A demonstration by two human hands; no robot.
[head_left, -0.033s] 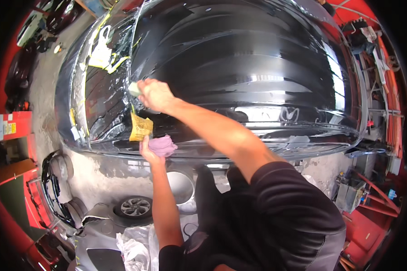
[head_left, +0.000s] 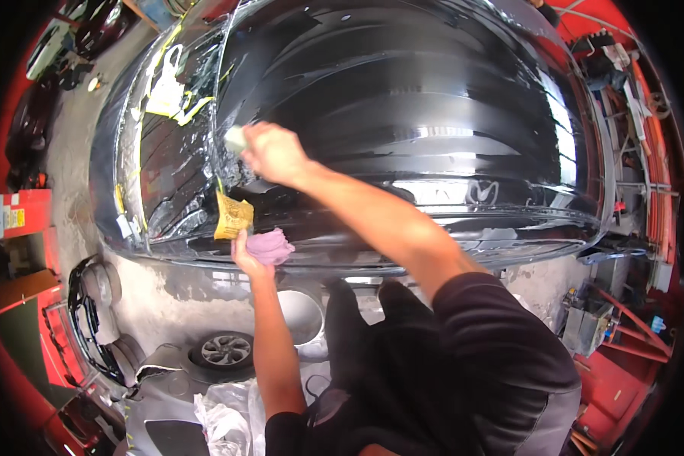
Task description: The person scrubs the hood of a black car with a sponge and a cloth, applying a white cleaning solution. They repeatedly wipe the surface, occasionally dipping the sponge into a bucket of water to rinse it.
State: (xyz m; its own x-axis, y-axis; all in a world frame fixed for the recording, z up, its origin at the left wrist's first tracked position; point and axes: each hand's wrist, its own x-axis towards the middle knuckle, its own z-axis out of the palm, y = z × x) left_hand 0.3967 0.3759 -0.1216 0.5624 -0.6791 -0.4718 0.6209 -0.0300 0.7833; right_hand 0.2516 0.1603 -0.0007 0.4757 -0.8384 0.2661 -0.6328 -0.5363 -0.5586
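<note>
My right hand (head_left: 275,154) is closed round a pale green pad (head_left: 236,140), held at the seam near the left part of a car covered in glossy black film or paint (head_left: 357,99). Lower down, at the car's near edge, my left hand (head_left: 248,254) holds a yellow printed sheet (head_left: 234,216), like folded sandpaper, together with a bunched pink cloth (head_left: 270,247). Crumpled clear plastic film (head_left: 176,144) covers the car's left end. Whether the pad touches the surface I cannot tell.
Yellow tape and a white patch (head_left: 167,95) mark the plastic at left. On the floor lie a wheel (head_left: 226,349), a round pale tub (head_left: 300,315), a black bumper part (head_left: 91,319) and white crumpled plastic (head_left: 226,425). Metal racks (head_left: 634,144) line the right side.
My right hand with the pale green pad has shifted a little to the right and away from me. My left hand has moved slightly left, still holding the sheet and cloth.
</note>
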